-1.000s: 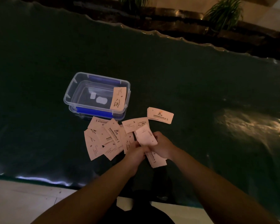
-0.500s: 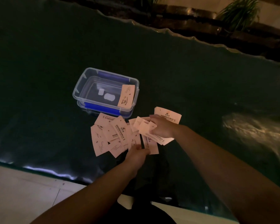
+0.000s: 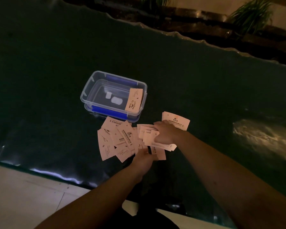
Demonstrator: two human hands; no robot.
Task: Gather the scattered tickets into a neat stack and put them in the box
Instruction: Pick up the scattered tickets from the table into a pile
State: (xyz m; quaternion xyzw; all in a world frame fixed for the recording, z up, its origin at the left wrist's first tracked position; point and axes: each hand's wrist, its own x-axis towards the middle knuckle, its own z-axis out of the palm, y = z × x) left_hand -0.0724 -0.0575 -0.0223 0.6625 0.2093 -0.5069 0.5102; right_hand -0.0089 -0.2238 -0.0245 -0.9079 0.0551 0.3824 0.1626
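Observation:
Several pale tickets (image 3: 117,139) lie fanned out on the dark green table cover, just in front of a clear plastic box (image 3: 89,90) with blue clips. One ticket (image 3: 133,100) leans inside the box against its right wall. My right hand (image 3: 164,133) is shut on a small bundle of tickets (image 3: 151,138) and reaches over a separate ticket pile (image 3: 176,120) to the right of the box. My left hand (image 3: 143,158) rests on the near edge of the spread, its fingers on a ticket; the dim light hides whether it grips it.
The green cover (image 3: 56,55) has a wavy far edge, with a dark ledge and potted plants (image 3: 251,12) beyond. A pale tiled floor (image 3: 23,195) shows below the near edge. A bright reflection (image 3: 262,136) lies on the right.
My hands have parted. The right hand carried its bundle of tickets up and to the right, toward the separate pile. The left hand stayed low at the spread's near edge.

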